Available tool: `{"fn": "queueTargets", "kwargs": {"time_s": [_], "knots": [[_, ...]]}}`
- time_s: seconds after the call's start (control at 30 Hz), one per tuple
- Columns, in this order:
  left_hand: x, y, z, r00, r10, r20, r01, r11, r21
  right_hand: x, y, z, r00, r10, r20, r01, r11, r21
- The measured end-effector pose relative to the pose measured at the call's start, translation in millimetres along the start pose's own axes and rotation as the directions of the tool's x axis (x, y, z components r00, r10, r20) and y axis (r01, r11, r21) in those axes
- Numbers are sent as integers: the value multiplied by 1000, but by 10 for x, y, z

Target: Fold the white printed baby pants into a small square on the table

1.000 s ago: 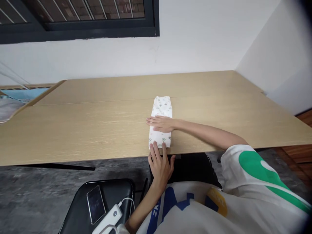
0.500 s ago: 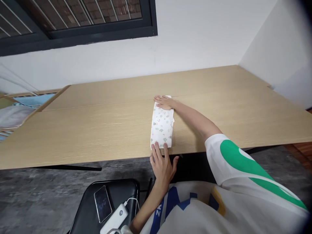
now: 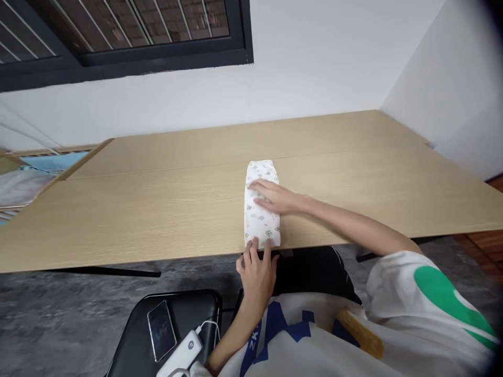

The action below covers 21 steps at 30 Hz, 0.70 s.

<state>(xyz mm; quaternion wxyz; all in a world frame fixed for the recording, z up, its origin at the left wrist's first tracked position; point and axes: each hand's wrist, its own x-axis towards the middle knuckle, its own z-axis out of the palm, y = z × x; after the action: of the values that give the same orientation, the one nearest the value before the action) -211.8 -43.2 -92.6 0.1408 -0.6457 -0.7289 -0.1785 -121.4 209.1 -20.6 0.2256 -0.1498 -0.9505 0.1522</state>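
Observation:
A long, narrow, folded white piece with small printed pictures (image 3: 261,225), which looks like a diaper, lies flat on the wooden table, lengthwise towards me. Its near end reaches the table's front edge. My left hand (image 3: 257,272) is at that near end, fingers spread and their tips touching it. Across its middle lies my right hand (image 3: 275,196), coming in from the right with fingers stretched out and slightly blurred. Part of the print is hidden beneath the right hand. Neither hand grips anything.
The wide wooden table (image 3: 157,209) stands against a white wall under a dark window frame (image 3: 168,57). A black chair (image 3: 196,303) at the lower left bears a phone (image 3: 162,331) and a white power bank (image 3: 181,352) with a cable. Bedding (image 3: 23,186) shows at the far left.
My right hand has slid from the far end of the white piece towards me, uncovering that end. The piece sits slightly lower in view, and my left hand stays at its near end.

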Motion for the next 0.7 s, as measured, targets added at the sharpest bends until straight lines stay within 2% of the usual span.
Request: {"fn": "queueTargets", "kwargs": {"time_s": [0.1, 0.2, 0.33, 0.43, 0.57, 0.63, 0.7], "knots": [[9, -143, -95, 994, 93, 48, -92, 995, -37, -628, -523, -19, 994, -104, 43, 104, 995, 8], [96, -344, -183, 974, 210, 89, -196, 969, -150, -1110, -827, 90, 994, -79, 81, 87, 992, -96], [196, -518, -379, 923, 377, 75, -335, 884, -326, -1395, -1061, 296, 991, -134, -8, 119, 904, -410], [182, -523, -604, 902, 432, 14, -391, 828, -401, -1446, -1280, 284, 981, -185, -65, 128, 858, -498], [111, -479, -807, 884, 434, -172, -465, 783, -413, -1441, -1514, 2, 973, -205, -109, 142, 898, -416], [92, -455, -793, 871, 319, -373, -460, 796, -394, -1380, -1510, -191, 976, -171, -135, 118, 935, -335], [100, -423, -714, 815, 107, -570, -397, 819, -414, -1248, -1398, -383, 978, -127, -166, 77, 958, -278]]}}
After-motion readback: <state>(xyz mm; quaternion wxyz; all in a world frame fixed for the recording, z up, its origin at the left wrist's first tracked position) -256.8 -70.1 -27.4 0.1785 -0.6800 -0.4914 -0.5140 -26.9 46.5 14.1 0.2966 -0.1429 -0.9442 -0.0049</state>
